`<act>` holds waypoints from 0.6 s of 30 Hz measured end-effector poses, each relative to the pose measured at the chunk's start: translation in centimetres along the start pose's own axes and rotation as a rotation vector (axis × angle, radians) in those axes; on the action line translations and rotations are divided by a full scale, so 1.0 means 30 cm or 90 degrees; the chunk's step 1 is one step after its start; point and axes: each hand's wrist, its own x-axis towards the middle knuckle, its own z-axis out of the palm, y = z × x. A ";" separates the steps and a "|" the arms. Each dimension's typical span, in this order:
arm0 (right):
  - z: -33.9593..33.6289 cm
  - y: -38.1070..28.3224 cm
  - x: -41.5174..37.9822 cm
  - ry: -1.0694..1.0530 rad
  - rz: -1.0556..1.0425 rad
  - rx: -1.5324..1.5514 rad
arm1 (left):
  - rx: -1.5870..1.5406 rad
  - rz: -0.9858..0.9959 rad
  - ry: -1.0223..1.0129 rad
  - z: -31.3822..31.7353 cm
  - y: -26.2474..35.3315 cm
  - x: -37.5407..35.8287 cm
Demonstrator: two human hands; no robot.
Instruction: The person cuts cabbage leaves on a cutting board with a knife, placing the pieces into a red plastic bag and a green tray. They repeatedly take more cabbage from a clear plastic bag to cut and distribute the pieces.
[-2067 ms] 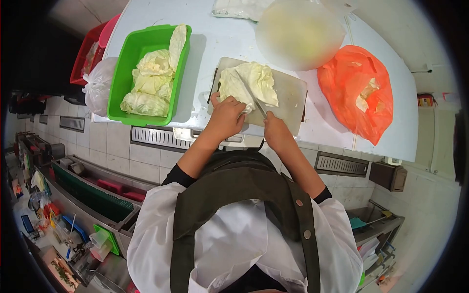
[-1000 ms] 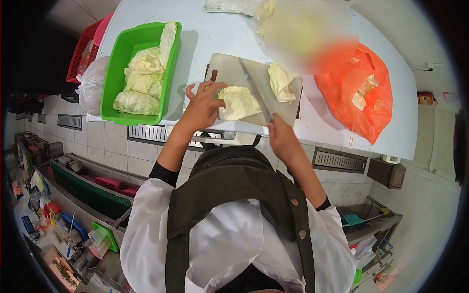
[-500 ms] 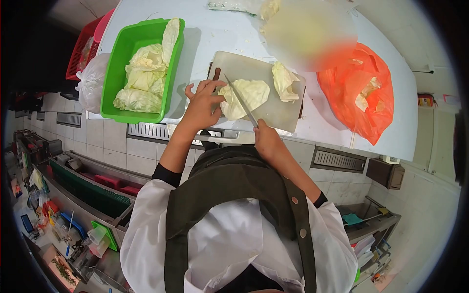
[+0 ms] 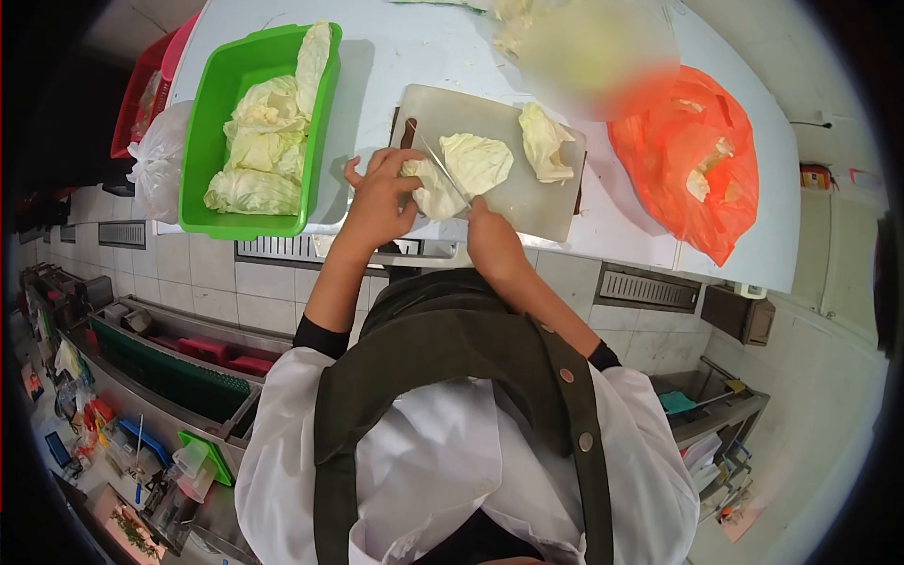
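Note:
My right hand (image 4: 496, 240) is closed round the handle of a kitchen knife (image 4: 443, 167), whose blade slants across the cutting board (image 4: 532, 212). Left of the blade lies a pale cabbage leaf piece (image 4: 433, 196), held against the board by the curled fingers and thumb of my left hand (image 4: 381, 198). Just right of the blade rests another leaf piece (image 4: 478, 163), separated from the first. A folded cabbage leaf (image 4: 544, 143) sits at the board's right side. My fingertips partly cover the left piece.
A green basin (image 4: 323, 122) with several cabbage leaves stands left of the board. On the right lies an orange plastic bag (image 4: 650, 174) with leaf scraps. A blurred pale shape (image 4: 593, 56) is behind the board. A white bag (image 4: 160, 162) hangs by the table's left edge.
The knife has come down through the leaf, and the right part now lies apart from the left. My right hand has moved slightly left and up. The whole view has shifted a little.

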 end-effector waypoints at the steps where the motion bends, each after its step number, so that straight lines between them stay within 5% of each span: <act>1: 0.002 0.017 0.023 0.017 -0.022 0.045 | 0.022 0.000 0.022 -0.015 -0.006 0.006; 7: -0.118 0.057 -0.026 0.050 -0.009 0.208 | 0.181 -0.014 0.095 -0.076 -0.051 0.042; 10: -0.157 0.132 -0.070 0.190 -0.056 0.146 | 0.156 -0.013 0.142 -0.080 0.051 0.071; 18: -0.162 0.146 -0.069 0.112 0.059 0.028 | 0.073 0.067 -0.047 0.187 0.161 0.092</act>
